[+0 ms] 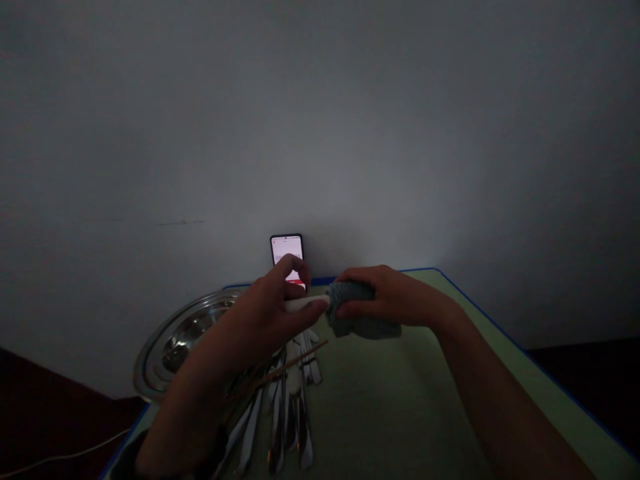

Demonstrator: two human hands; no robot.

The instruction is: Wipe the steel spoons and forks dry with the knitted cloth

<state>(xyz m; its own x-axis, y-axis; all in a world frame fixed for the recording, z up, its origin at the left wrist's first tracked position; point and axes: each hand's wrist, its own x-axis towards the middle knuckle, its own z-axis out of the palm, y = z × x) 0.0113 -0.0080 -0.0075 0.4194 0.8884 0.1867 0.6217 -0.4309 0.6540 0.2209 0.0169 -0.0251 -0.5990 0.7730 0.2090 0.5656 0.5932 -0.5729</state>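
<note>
Faces a blue-edged table (385,400) bearing a metal bowl (150,357) and, beside it, cutlery (305,437). Curls right hand (393,293) and left hand (267,307) above, clasping a grayish cloth (345,327) in the right, pinching a white object (299,305) against it in the left.

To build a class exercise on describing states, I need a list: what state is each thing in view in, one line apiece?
Left hand: closed on the white utensil
White utensil: held, one end at the cloth
Right hand: gripping the cloth
Cloth: bunched
Phone: propped up, screen lit
Metal basin: uncovered, partly hidden
Cutlery: lying loosely grouped
Thin stick: lying across cutlery
</note>
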